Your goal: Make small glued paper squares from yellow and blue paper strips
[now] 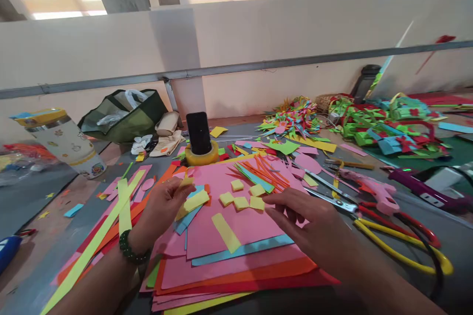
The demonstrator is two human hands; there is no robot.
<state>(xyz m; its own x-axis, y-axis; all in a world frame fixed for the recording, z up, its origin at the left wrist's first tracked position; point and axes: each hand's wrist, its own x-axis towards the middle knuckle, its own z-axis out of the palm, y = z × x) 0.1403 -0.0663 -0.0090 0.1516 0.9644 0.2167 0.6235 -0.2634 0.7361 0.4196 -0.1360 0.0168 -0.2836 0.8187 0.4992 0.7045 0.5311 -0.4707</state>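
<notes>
My left hand (160, 211), with a dark bead bracelet on its wrist, is closed on a small yellow paper piece (186, 181) between thumb and fingers. Just below the fingertips lies a yellow paper strip (195, 203), resting over blue strips. My right hand (299, 211) has its thumb and index finger stretched and slightly apart, at the edge of a small yellow folded square (256, 203). Several similar squares (241, 203) lie beside it on a pink sheet (258, 226). A loose yellow strip (226, 233) lies nearer to me.
Scissors with yellow and red handles (402, 246) and a pink glue gun (369, 187) lie at the right. Behind the sheets, a phone (199, 133) stands in a tape roll (202, 156). Cut strips (260, 172), a tumbler (64, 142) and a green bag (127, 120) are around.
</notes>
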